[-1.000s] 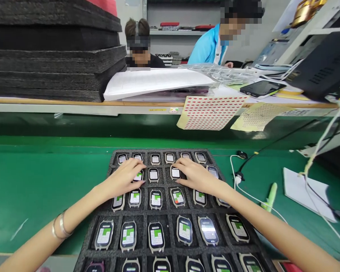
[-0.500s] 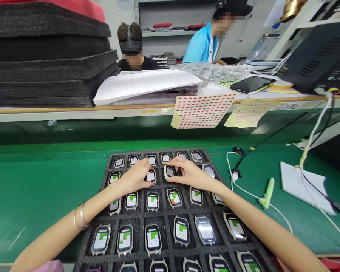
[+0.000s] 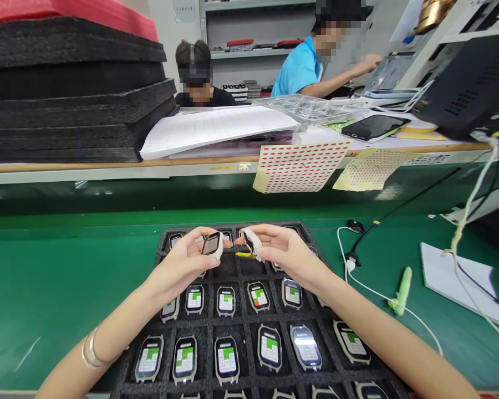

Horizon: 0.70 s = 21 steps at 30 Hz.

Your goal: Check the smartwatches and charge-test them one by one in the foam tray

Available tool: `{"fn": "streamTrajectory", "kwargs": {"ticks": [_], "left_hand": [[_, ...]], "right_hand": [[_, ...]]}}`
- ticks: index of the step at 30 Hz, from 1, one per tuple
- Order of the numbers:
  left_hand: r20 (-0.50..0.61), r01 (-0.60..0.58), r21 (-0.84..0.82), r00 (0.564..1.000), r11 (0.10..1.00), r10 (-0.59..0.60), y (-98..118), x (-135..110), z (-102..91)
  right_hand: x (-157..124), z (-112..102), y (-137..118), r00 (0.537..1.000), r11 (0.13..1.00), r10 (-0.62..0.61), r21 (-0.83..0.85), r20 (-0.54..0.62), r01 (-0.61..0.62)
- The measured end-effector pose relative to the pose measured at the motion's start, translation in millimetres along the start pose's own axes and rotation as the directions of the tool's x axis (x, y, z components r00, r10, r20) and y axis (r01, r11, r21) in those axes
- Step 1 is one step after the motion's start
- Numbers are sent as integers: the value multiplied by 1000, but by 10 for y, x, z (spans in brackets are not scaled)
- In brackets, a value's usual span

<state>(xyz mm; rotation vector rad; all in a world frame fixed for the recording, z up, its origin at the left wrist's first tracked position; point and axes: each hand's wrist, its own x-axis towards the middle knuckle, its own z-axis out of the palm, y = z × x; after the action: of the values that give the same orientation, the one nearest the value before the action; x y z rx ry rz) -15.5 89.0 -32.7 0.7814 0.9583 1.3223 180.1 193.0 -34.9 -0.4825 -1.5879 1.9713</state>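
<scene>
My left hand (image 3: pixel 175 265) grips a strapless smartwatch (image 3: pixel 212 244) by its edges, its dark screen tilted to face up and left. In my right hand (image 3: pixel 291 254), a second watch case (image 3: pixel 253 244) is held nearly on edge. A yellow strip (image 3: pixel 244 255) sticks out from its lower side. Both watches are above the black foam tray (image 3: pixel 225 269), whose compartments directly beneath them are bare. Several more smartwatches lie in the tray, such as one with a green-and-white screen (image 3: pixel 227 357). Part of the back row is hidden behind my hands.
A white cable (image 3: pixel 382 293), a green marker-like object (image 3: pixel 403 288) and white paper (image 3: pixel 461 282) lie right of the tray. Stacked black foam (image 3: pixel 75 105) stands on the shelf ahead, near a phone (image 3: pixel 374 127). Two people are beyond the shelf.
Both hands have lifted the watches out of their compartments and tilted them. The person in blue across the shelf has raised an arm to the right.
</scene>
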Motion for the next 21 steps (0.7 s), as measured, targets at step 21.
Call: {"fn": "streamTrajectory", "kwargs": {"ticks": [21], "left_hand": [[82, -110, -92, 990, 990, 117, -37, -206, 189]], "right_hand": [[-72, 70, 61, 997, 997, -53, 45, -64, 56]]}}
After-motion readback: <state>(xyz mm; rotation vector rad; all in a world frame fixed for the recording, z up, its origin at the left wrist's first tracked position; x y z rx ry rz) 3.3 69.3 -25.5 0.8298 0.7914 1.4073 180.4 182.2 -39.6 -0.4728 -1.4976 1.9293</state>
